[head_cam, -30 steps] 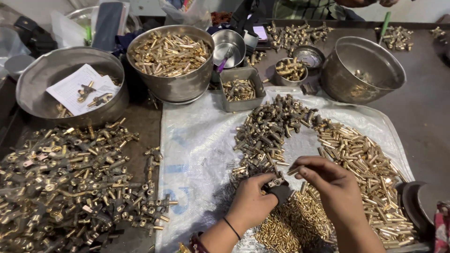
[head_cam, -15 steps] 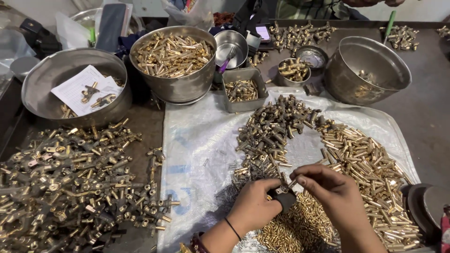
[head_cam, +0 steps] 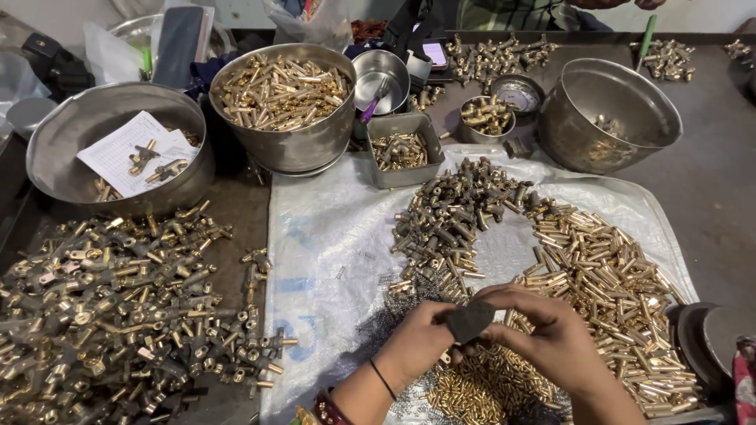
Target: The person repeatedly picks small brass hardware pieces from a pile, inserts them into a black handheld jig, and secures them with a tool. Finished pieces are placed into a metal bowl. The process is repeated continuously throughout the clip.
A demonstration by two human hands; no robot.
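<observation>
Head view shows a dark surface (head_cam: 724, 205) sorted by kind, so each part sits within reach: a heap of brass valve bodies (head_cam: 118, 315) at its left edge, steel bowls (head_cam: 283, 102) of brass pins along the far edge, and a white plastic sheet (head_cam: 331, 260) near the front edge catching a ring of dark fittings (head_cam: 457, 212) and brass sleeves (head_cam: 606, 283). Above the sheet's front edge, the left hand (head_cam: 417, 342) and right hand (head_cam: 551, 338) meet, each grip closed on a small dark wedge-shaped piece (head_cam: 470, 320), pinched between fingertips, seemingly to steady it.
</observation>
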